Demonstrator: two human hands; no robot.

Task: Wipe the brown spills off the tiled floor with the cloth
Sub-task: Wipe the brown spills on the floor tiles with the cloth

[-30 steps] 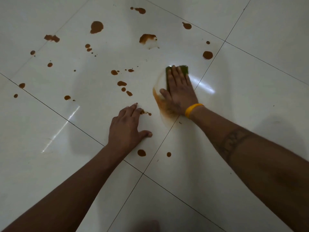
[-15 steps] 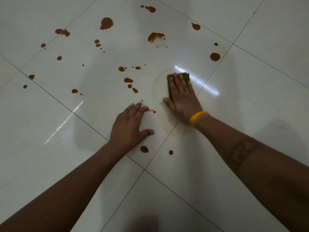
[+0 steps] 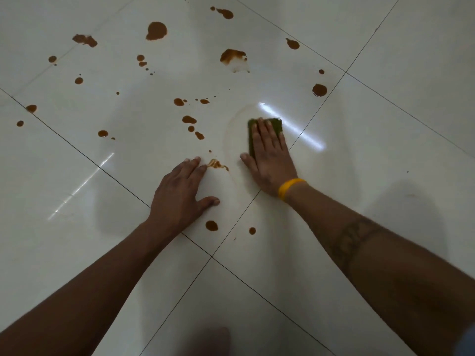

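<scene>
Pressing hand: the right hand (image 3: pixel 271 158) lies flat on the green cloth (image 3: pixel 264 124), fingers straight and close together, thumb spread to the side; nothing is gripped, the palm only pushes the cloth down.
Cloth place: on the white tiled floor (image 3: pixel 385 124), near a grout line (image 3: pixel 312 119), its far edge showing beyond the fingertips.
Supporting hand: the left hand (image 3: pixel 180 194) rests flat on the tile, fingers together, thumb wide apart, holding nothing.
Smear: a thin brown smear (image 3: pixel 217 164) lies between both hands, just beside the left fingertips.
Wet patch: a pale wet oval (image 3: pixel 235 140) surrounds the cloth on its left side.
Brown spills: many drops are on the far tile, for example a large round spill (image 3: pixel 156 30) and a half-faded spill (image 3: pixel 232 56); two drops (image 3: pixel 211 225) are near the left thumb.
Wrist: a yellow wristband (image 3: pixel 290 188) is on the right wrist.
</scene>
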